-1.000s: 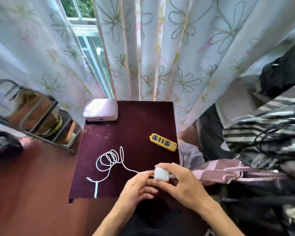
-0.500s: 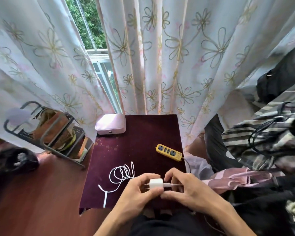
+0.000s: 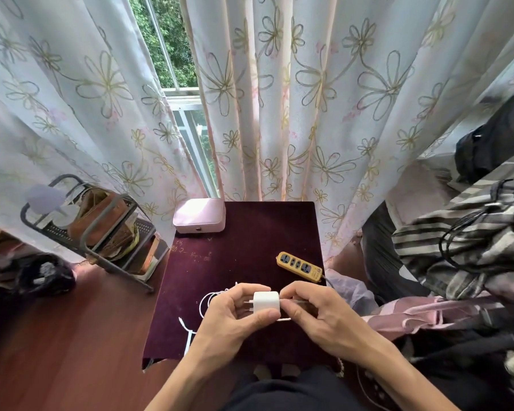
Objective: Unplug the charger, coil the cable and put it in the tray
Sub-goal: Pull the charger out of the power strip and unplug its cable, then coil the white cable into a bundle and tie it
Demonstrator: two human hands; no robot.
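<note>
A: How is the small white cube-shaped charger (image 3: 266, 302) being held?

B: It is pinched in the left hand (image 3: 235, 317), thumb under its near edge and fingers over the top, prongs pointing left. The right hand (image 3: 318, 315) is closed on the thin white cable (image 3: 283, 319) just beside the charger's right face; whether the plug is still seated there cannot be told.

A: What should be minded in this step?

B: The charger should be kept steady while the plug end, not the cord, is drawn straight out. No twisting should be allowed.

A: And beyond the hands?

B: The loose loops of cable lie on the dark maroon velvet-covered table (image 3: 250, 232), partly hidden behind the left hand. Farther off, the yellow plastic power strip (image 3: 299, 266) is left empty, so the unplugging seems done. Farthest, the pale pink closed box (image 3: 199, 215) is set at the back-left corner; it is presumably the tray.
</note>
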